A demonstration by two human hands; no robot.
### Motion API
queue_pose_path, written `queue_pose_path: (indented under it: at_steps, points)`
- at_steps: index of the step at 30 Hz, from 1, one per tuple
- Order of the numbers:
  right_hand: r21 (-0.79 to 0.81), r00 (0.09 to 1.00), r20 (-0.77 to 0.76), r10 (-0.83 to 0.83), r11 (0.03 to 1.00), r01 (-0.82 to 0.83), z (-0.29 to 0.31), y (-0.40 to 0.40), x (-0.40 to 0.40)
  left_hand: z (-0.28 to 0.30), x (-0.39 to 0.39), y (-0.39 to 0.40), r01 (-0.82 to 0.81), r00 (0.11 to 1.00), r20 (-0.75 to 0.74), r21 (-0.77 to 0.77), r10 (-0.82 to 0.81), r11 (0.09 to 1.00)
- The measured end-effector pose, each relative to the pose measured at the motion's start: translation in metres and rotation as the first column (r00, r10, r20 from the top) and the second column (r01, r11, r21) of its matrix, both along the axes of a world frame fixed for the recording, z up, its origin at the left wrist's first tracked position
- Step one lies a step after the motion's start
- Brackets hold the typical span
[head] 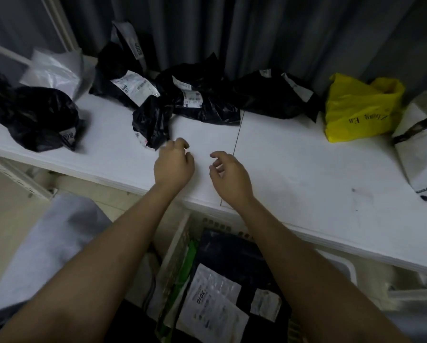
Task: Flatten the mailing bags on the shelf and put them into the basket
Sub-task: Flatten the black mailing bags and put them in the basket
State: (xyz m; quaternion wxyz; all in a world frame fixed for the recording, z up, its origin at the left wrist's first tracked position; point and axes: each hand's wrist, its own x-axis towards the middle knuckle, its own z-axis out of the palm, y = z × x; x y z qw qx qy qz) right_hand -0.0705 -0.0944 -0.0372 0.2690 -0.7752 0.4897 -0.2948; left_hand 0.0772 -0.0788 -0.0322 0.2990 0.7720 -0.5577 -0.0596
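Note:
Several crumpled mailing bags lie along the back of the white shelf: a black one at far left, a small black crumpled one, black ones with white labels, a yellow one and a white one at far right. My left hand hovers with loosely curled fingers just in front of the small black bag, holding nothing. My right hand hovers beside it, fingers relaxed and empty. Below the shelf the basket holds flattened bags, a black one with a white label on top.
A clear plastic bag sits at the back left of the shelf. Grey curtains hang behind the shelf. A grey cloth-covered shape is at lower left beside the basket. A thin seam runs across the shelf near my right hand.

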Motion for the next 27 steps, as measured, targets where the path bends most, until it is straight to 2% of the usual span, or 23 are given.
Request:
queue_pose_path:
  at_steps: [3,5,8,10,12,15,18,20,22,24,27]
  points:
    - [0.008,0.999,-0.019,0.032,0.999,-0.031,0.005,-0.033,0.021,0.000,0.034,-0.035,-0.124,0.980,0.161,0.008,0.121,0.992]
    - [0.017,0.998,-0.035,0.049,0.999,-0.048,0.006,-0.047,0.031,-0.004,0.050,-0.051,-0.203,0.959,0.215,0.065,0.185,0.977]
    - [0.037,0.997,-0.028,0.071,0.997,-0.070,0.005,-0.063,0.043,-0.009,0.069,-0.067,-0.268,0.959,0.150,0.206,0.241,0.941]
    - [0.048,0.997,-0.009,0.078,0.996,-0.077,0.005,-0.070,0.048,-0.008,0.075,-0.073,-0.254,0.967,0.036,0.266,0.253,0.930]
    - [0.059,0.997,0.001,0.079,0.995,-0.079,0.003,-0.072,0.048,-0.007,0.075,-0.074,-0.220,0.972,-0.007,0.305,0.233,0.927]
    - [0.076,0.998,-0.003,0.067,0.995,-0.067,0.002,-0.073,0.039,-0.005,0.066,-0.071,-0.171,0.985,0.049,0.288,0.164,0.942]
    - [0.130,0.998,0.062,0.018,0.991,-0.026,0.003,-0.069,0.024,0.000,0.047,-0.065,-0.102,0.995,0.025,0.226,0.099,0.969]
    - [0.155,0.990,0.127,-0.058,0.987,0.038,0.007,-0.062,0.010,0.010,0.028,-0.056,-0.032,0.996,-0.081,0.130,0.042,0.991]
    - [0.164,0.970,0.192,-0.149,0.979,0.118,0.012,-0.056,-0.005,0.018,0.011,-0.048,0.032,0.961,-0.278,0.064,-0.013,0.997]
    - [0.198,0.937,0.262,-0.231,0.963,0.182,0.023,-0.050,-0.024,0.029,-0.009,-0.038,0.101,0.880,-0.469,0.035,-0.073,0.994]
    - [0.218,0.898,0.363,-0.250,0.959,0.179,0.041,-0.044,-0.053,0.042,-0.036,-0.030,0.189,0.745,-0.649,-0.021,-0.157,0.982]
